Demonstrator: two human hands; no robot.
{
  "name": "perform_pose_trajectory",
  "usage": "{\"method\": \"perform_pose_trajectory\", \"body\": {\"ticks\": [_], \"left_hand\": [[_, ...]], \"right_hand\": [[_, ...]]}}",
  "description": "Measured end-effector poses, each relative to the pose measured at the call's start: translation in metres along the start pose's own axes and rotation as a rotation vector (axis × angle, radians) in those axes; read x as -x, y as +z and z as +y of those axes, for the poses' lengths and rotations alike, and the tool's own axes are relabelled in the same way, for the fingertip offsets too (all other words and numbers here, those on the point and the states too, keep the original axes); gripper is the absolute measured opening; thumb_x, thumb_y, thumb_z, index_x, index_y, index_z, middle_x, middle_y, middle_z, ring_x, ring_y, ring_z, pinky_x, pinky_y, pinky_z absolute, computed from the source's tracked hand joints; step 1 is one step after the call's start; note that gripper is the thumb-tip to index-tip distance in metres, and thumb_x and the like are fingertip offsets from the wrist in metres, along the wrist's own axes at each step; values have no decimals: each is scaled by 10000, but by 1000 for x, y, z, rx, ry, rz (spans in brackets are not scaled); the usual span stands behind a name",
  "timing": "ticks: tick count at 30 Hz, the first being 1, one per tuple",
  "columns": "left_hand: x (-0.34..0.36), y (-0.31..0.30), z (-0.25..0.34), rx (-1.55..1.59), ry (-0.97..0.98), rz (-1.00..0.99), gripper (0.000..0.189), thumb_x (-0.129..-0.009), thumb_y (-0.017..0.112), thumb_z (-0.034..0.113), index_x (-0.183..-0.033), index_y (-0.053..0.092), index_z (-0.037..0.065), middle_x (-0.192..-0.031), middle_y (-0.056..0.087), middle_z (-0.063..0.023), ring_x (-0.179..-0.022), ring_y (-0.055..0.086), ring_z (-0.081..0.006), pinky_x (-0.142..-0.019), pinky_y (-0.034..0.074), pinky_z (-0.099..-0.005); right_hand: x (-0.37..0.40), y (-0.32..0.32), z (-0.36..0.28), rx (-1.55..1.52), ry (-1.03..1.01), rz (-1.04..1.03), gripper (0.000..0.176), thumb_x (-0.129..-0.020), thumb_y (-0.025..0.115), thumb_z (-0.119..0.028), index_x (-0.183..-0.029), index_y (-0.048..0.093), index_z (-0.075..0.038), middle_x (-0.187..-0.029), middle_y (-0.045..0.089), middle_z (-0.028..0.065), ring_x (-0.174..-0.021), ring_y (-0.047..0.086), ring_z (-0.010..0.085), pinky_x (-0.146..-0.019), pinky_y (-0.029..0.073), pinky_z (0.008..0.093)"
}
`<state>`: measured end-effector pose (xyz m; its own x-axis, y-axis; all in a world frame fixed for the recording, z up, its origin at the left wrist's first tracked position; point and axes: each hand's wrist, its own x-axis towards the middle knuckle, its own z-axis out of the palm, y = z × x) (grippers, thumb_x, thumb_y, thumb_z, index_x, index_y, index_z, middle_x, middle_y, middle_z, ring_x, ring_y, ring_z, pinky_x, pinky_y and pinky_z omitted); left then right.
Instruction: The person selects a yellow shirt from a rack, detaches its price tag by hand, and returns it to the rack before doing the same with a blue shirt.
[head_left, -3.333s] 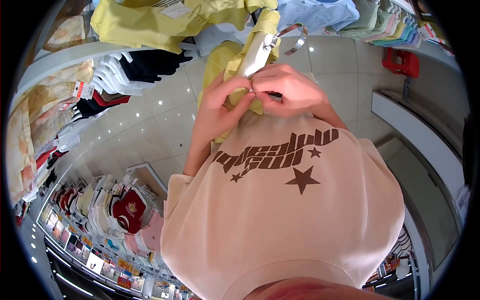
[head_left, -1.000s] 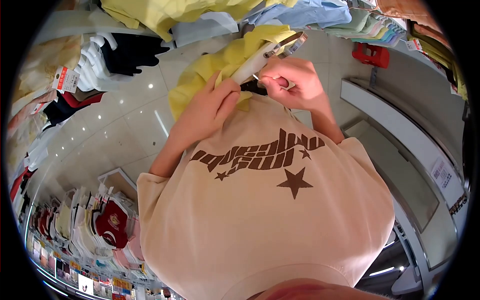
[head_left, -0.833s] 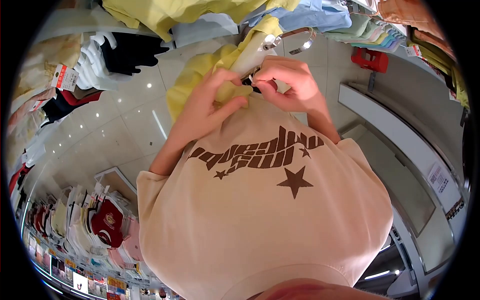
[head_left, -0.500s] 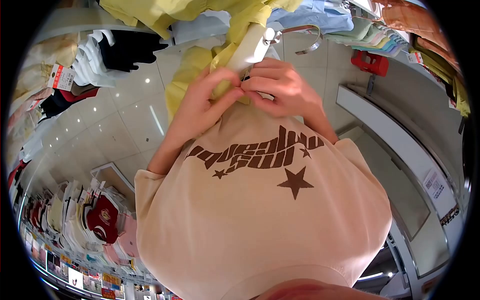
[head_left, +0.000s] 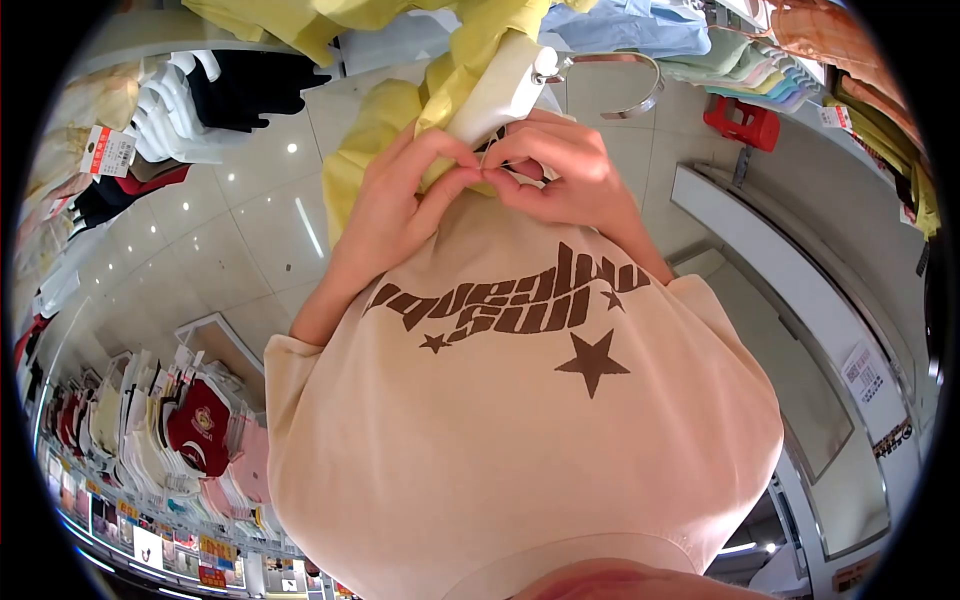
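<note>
from where i stand, a person in a beige shirt (head_left: pixel 520 440) with dark stars is at work above a glossy tiled floor (head_left: pixel 265 240), its tiles dotted with light reflections. the yellow garment (head_left: pixel 375 125) hangs in front of the chest, bunched against a white hanger (head_left: pixel 500 90) that tilts up and away, with a curved metal hook (head_left: pixel 655 98) at its end. the left hand (head_left: pixel 400 190) lies over the yellow cloth, thumb and forefinger drawn almost together; i cannot tell whether that grip has hold of anything. the right hand (head_left: pixel 570 160) meets it, fingertips touching, its grip pinched on a thin pale strand (head_left: pixel 486 155). around them the shop is crowded: another yellow cloth (head_left: pixel 290 20) spills over a ledge, blue clothes (head_left: pixel 640 28) lie beside it, and pastel clothes (head_left: pixel 735 65) line up to the right. a red stool (head_left: pixel 742 122) sits on the floor near the wall, above a long mirror-like panel (head_left: pixel 780 370). to the left, white hangers (head_left: pixel 170 120) carry a black garment (head_left: pixel 255 90) near a red-and-white tag (head_left: pixel 108 152), and lower down a packed rack shows a red garment (head_left: pixel 203 425) in front.
</note>
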<state>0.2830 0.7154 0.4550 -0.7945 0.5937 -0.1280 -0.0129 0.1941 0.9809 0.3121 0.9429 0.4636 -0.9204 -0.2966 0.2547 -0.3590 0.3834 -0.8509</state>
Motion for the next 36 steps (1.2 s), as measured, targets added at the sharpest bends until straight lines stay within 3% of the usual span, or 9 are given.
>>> {"method": "perform_pose_trajectory", "body": {"ticks": [3, 6, 9, 12, 19, 25, 28, 36], "left_hand": [[-3, 1, 3, -22, 66, -7, 105, -978, 714, 17, -1050, 640, 28, -982, 694, -75, -929, 652, -218, -827, 497, -312], [-3, 1, -7, 127, 29, -57, 97, -1008, 701, 57, -1078, 637, 37, -996, 666, -53, -864, 638, -169, -700, 497, -298], [-4, -5, 10, 262, -174, -112, 56, -1037, 673, 55, -1062, 627, 35, -948, 604, 27, -798, 506, -42, -649, 399, -202], [-4, -3, 9, 275, -178, -123, 46, -1049, 658, 61, -1066, 624, 35, -957, 583, 37, -782, 466, -10, -609, 355, -180], [-3, -2, 1, 253, -177, -136, 51, -1054, 650, 65, -1071, 618, 30, -971, 578, 35, -801, 481, -24, -643, 383, -194], [0, -11, -2, 137, -183, -139, 61, -1074, 621, 100, -1066, 587, 51, -909, 569, 14, -713, 437, -52, -589, 344, -238], [1, -17, -10, 187, -163, -190, 54, -1087, 605, 105, -1069, 577, 63, -883, 515, 45, -707, 389, -33, -589, 309, -228], [2, -22, -26, 411, -173, -187, 74, -1116, 575, 135, -1079, 569, 72, -909, 473, 73, -748, 362, -19, -646, 294, -203]], "right_hand": [[1, 0, -1, -18, -10, 22, 243, -758, 816, 72, -923, 721, -79, -635, 499, 2, -608, 513, 177, -536, 410, 336], [4, 0, 1, -9, -52, 41, 252, -753, 809, 88, -936, 737, -71, -636, 489, 3, -607, 504, 180, -536, 404, 340], [7, 2, 4, 10, -98, 67, 256, -749, 801, 101, -942, 748, -57, -643, 495, 6, -608, 496, 184, -536, 403, 345], [9, 5, 6, 7, -124, 88, 254, -753, 792, 111, -950, 750, -43, -647, 499, 12, -611, 493, 190, -537, 404, 349], [11, 7, 9, 9, -149, 79, 251, -766, 772, 122, -975, 752, -16, -664, 517, 34, -622, 503, 207, -542, 411, 356], [15, -8, 11, 103, -78, 22, 282, -787, 771, 98, -1000, 779, -88, -679, 539, 12, -608, 516, 186, -534, 410, 346], [13, -8, 8, -18, -52, -19, 327, -776, 743, 178, -1033, 790, -19, -697, 557, 21, -600, 468, 158, -527, 348, 313], [9, -3, -1, -122, 152, 124, 242, -853, 764, 111, -999, 771, -81, -773, 646, -6, -638, 567, 104, -559, 441, 263]]}}
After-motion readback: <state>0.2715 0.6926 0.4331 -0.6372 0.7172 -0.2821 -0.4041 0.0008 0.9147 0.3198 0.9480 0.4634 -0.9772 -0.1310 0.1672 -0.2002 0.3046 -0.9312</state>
